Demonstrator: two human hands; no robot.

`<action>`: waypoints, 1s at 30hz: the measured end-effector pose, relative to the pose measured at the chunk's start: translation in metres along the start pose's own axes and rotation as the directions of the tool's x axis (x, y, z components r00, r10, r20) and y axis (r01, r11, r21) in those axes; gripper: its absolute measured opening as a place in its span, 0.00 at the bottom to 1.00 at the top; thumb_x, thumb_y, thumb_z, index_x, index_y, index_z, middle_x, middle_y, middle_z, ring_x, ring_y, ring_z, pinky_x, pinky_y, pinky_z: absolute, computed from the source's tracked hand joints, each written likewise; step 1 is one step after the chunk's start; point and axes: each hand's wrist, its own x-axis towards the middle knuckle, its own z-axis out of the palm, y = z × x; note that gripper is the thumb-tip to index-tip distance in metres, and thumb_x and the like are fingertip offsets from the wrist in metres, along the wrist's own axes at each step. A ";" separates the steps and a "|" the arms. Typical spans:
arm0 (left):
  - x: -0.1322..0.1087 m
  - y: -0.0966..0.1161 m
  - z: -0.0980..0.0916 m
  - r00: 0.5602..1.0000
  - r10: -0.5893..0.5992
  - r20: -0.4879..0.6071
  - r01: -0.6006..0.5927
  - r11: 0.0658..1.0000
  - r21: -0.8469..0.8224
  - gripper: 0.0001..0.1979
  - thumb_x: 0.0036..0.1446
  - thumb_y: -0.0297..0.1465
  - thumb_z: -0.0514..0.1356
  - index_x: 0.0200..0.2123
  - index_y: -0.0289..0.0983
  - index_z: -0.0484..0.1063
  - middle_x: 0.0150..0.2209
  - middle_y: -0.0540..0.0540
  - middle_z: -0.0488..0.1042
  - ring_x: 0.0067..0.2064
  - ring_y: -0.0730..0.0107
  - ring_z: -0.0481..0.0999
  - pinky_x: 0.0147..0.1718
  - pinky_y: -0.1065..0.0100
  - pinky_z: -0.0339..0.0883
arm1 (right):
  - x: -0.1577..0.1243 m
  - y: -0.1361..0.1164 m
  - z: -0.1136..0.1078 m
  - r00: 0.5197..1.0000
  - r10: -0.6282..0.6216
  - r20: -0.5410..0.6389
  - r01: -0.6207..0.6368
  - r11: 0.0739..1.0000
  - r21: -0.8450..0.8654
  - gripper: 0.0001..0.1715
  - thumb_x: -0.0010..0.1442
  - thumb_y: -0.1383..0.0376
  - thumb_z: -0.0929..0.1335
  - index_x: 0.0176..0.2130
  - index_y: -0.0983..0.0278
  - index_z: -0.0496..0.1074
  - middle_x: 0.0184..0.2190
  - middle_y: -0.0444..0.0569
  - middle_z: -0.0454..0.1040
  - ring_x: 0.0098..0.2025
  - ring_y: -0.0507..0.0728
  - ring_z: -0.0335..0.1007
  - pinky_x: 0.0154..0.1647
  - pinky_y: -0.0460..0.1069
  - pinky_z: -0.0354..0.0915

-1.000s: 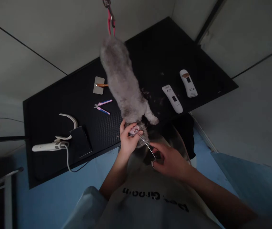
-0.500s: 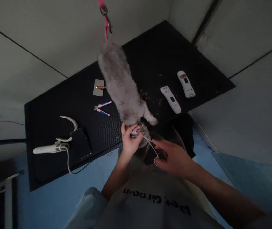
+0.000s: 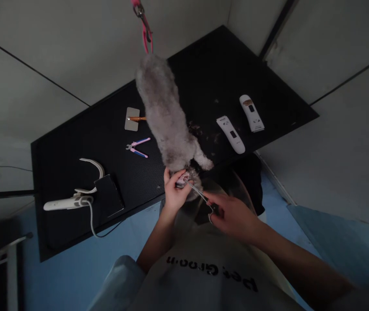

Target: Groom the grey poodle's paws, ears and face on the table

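Observation:
A grey, curly-coated dog (image 3: 167,112) is on the black table (image 3: 100,134), its rear towards me. My left hand (image 3: 174,192) is closed round a paw (image 3: 183,177) at the table's near edge, with the pinkish underside facing up. In my right hand (image 3: 231,214) are slim metal scissors (image 3: 198,190), finger and thumb in the loops. The scissor blades are nearly together, and their tips reach the paw beside my left thumb. One furry leg (image 3: 203,159) rests just to the right. The dog's head is hidden from this angle.
Two white clippers (image 3: 231,134) lie to the right, near loose hair clippings (image 3: 197,129). Left of the dog are a slicker brush (image 3: 132,119), nail clippers (image 3: 138,147) and a white corded device (image 3: 68,202) by a black box (image 3: 108,194). A pink leash (image 3: 145,32) hangs above.
The scissor blades have come together from a wider spread, and the fingers of my right hand have drawn closer. My left hand keeps its hold on the paw. The view shifts slightly.

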 end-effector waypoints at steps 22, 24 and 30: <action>0.000 0.000 0.001 1.000 -0.010 0.023 0.011 0.999 -0.038 0.16 0.48 0.33 0.68 0.43 0.40 0.79 0.46 0.43 0.73 0.56 0.58 0.70 0.54 0.55 0.67 | 0.000 0.018 0.023 0.996 -0.055 -0.068 0.060 0.996 0.068 0.36 0.55 0.70 0.65 0.63 0.60 0.64 0.44 0.49 0.77 0.28 0.51 0.68 0.35 0.50 0.67; 0.000 -0.001 0.001 1.000 -0.013 0.022 0.013 0.999 -0.031 0.16 0.48 0.34 0.68 0.42 0.40 0.79 0.44 0.44 0.74 0.57 0.57 0.69 0.56 0.53 0.65 | -0.002 0.018 0.023 0.995 -0.045 -0.084 0.051 0.996 0.074 0.36 0.55 0.69 0.65 0.63 0.59 0.64 0.44 0.48 0.77 0.30 0.52 0.70 0.36 0.50 0.68; 0.000 0.000 0.000 1.000 -0.004 0.029 0.005 1.000 -0.031 0.15 0.48 0.33 0.68 0.42 0.39 0.79 0.43 0.44 0.74 0.56 0.58 0.70 0.55 0.55 0.66 | 0.000 0.023 0.023 0.994 -0.057 -0.092 0.053 0.998 -0.039 0.38 0.54 0.69 0.67 0.64 0.60 0.63 0.50 0.52 0.76 0.43 0.58 0.74 0.47 0.55 0.69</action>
